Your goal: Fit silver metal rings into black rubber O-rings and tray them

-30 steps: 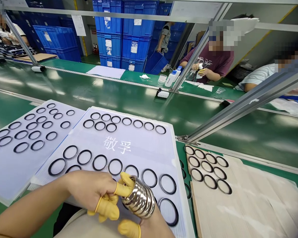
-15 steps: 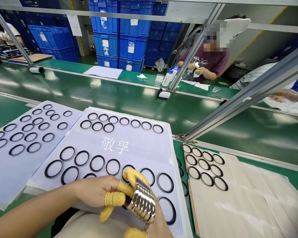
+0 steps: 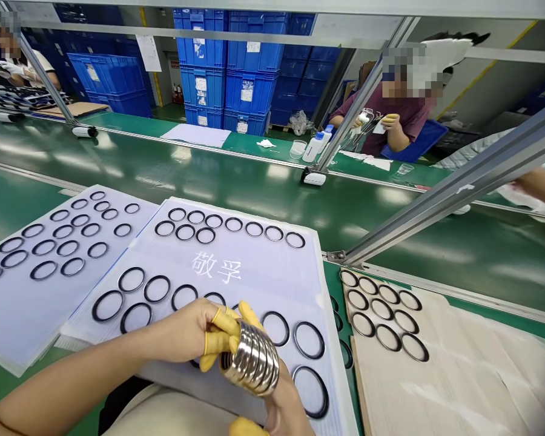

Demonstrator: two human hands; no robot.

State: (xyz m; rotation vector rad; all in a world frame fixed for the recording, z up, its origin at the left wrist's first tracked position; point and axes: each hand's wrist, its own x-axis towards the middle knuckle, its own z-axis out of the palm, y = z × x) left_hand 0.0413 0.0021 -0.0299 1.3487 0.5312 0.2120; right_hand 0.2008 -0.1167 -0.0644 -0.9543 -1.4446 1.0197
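yellow finger cots (image 3: pixel 217 343) and a cream garment (image 3: pixel 172 415) are worn.

This is a factory workshop: a long green bench (image 3: pixel 218 172) carries a metal frame (image 3: pixel 436 197), with rings (image 3: pixel 326 399) laid out in rows on pale sheets (image 3: pixel 272 266). Across it, a person (image 3: pixel 414 118) in a dark red shirt works in yellow finger covers (image 3: pixel 392 118), and labelled blue crates (image 3: pixel 204 91) stand stacked behind.

White characters (image 3: pixel 217 268) reading 敬孚 stand on the pale sheet (image 3: pixel 272 275), left of its middle — the one clearly legible text. Straight beyond the sheet, labels (image 3: pixel 247 90) on stacked blue crates (image 3: pixel 266 91) are too small to read; so is lettering (image 3: pixel 370 112) on a maroon shirt (image 3: pixel 418 115), beyond the sheet and to its right.
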